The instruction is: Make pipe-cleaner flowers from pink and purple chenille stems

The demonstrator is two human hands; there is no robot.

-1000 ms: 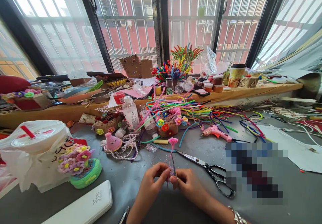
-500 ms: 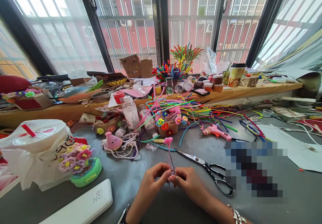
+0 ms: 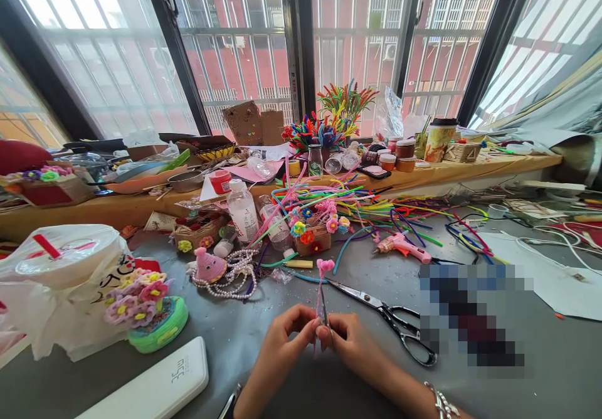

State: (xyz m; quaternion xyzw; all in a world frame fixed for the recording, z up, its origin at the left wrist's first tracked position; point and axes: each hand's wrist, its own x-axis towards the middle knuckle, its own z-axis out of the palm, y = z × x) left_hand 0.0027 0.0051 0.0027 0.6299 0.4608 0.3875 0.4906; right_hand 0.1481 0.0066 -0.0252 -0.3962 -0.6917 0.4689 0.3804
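Pinched between the fingertips of my left hand (image 3: 290, 336) is a pink fuzzy pipe cleaner (image 3: 318, 293), its top curled into a small flower-like head (image 3: 325, 265). My right hand (image 3: 350, 339) is closed on a thin, pointed grey metal tool that looks like tweezers (image 3: 323, 309), held upright against the stem. Both hands meet low over the grey table, fingertips nearly touching. Fingers partly hide the lower end of the stem. Large black-handled scissors (image 3: 376, 303) lie just beyond my right hand.
Behind my hands lie a pink glue gun (image 3: 404, 246), a heap of coloured pipe cleaners (image 3: 376, 202), bottles (image 3: 243, 209) and pearl strings (image 3: 239, 271). On the left stand a bagged drink cup (image 3: 70, 262), a flower pot ornament (image 3: 157, 325) and a white power bank (image 3: 155, 378).
The pink head has shifted slightly right and turned. The tweezers have swung more upright, now lying along the stem instead of crossing it. Both hands have stayed nearly in place.
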